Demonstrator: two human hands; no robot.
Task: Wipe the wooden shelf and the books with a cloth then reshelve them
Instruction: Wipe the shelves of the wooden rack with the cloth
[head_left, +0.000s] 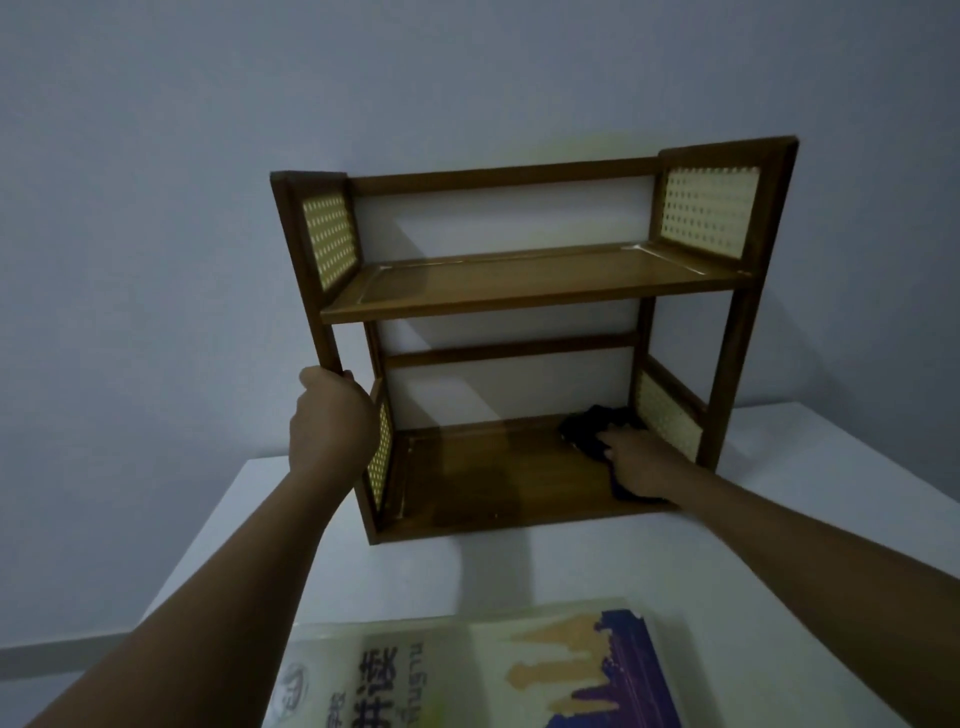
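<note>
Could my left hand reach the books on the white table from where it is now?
Probably yes. The left hand only grips the brown wooden shelf's front post, and the books lie uncovered on the white table near you, nothing between.

White table (810, 561) carrying it all — the wooden shelf (535, 291) stands on it up against the wall, both tiers bare of books. On the bottom board, a dark cloth (592, 428) lies under the right hand (641, 465), just beside the right cane panel. Nearer than both hands, at the table's near edge, books (483, 670) lie flat — covers up, side by side.
</note>
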